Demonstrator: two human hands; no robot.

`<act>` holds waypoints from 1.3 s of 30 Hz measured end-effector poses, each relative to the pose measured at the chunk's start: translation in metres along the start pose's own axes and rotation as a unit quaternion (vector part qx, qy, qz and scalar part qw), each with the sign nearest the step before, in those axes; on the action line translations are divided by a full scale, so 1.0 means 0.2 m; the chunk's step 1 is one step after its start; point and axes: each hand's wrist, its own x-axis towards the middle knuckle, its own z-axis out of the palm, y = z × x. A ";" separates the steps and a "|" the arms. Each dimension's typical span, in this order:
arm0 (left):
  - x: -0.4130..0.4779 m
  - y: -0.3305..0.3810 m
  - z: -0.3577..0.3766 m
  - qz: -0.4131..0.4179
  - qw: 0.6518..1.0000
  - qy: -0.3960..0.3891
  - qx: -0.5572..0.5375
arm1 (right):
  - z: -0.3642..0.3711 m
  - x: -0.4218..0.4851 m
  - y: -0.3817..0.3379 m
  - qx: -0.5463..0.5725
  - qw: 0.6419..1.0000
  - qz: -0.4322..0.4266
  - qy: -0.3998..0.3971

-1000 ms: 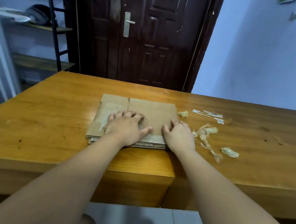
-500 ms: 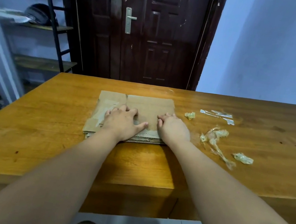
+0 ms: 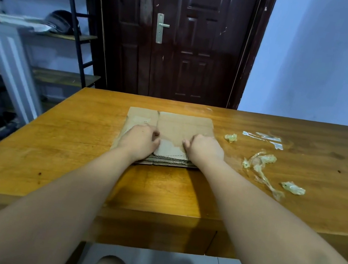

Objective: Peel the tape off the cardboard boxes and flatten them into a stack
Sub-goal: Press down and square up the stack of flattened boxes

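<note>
The flattened cardboard stack (image 3: 180, 128) lay mid-table (image 3: 74, 150), toward the near edge. Moments earlier both hands were spread flat on it. Now the left hand (image 3: 141, 140) and right hand (image 3: 205, 149) had curled into loose fists on top, grasping nothing visible. Peeled tape scraps (image 3: 259, 163) lay to the right. The pressing looked done and the stack all but finished.

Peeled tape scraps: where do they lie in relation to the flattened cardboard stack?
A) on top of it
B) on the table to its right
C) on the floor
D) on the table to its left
B: the crumpled tape scraps lie on the table, to the right of the cardboard stack.
</note>
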 end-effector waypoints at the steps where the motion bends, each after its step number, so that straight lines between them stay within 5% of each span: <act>1: -0.02 -0.01 -0.01 -0.015 1.000 0.005 0.019 | -0.01 0.00 0.00 0.013 1.000 -0.001 0.006; 9: -0.03 -0.02 -0.10 -0.101 0.993 0.053 -0.008 | -0.13 -0.05 0.00 0.103 0.988 -0.031 0.108; 16: -0.04 -0.01 -0.19 -0.062 0.991 0.064 -0.101 | -0.19 -0.08 -0.03 0.105 0.985 -0.059 0.123; 20: -0.06 -0.02 -0.16 -0.029 0.998 -0.008 -0.058 | -0.17 -0.10 -0.01 0.083 0.993 -0.046 0.076; 24: -0.06 -0.07 -0.07 -0.083 0.994 -0.073 -0.026 | -0.14 -0.09 0.05 0.132 0.991 -0.014 -0.013; 32: -0.04 -0.07 -0.09 -0.265 0.948 -0.049 -0.170 | -0.08 -0.04 0.11 0.252 0.964 0.074 -0.047; 39: -0.05 -0.06 -0.18 -0.284 0.907 -0.148 -0.275 | -0.21 -0.09 0.15 0.365 0.909 0.145 -0.138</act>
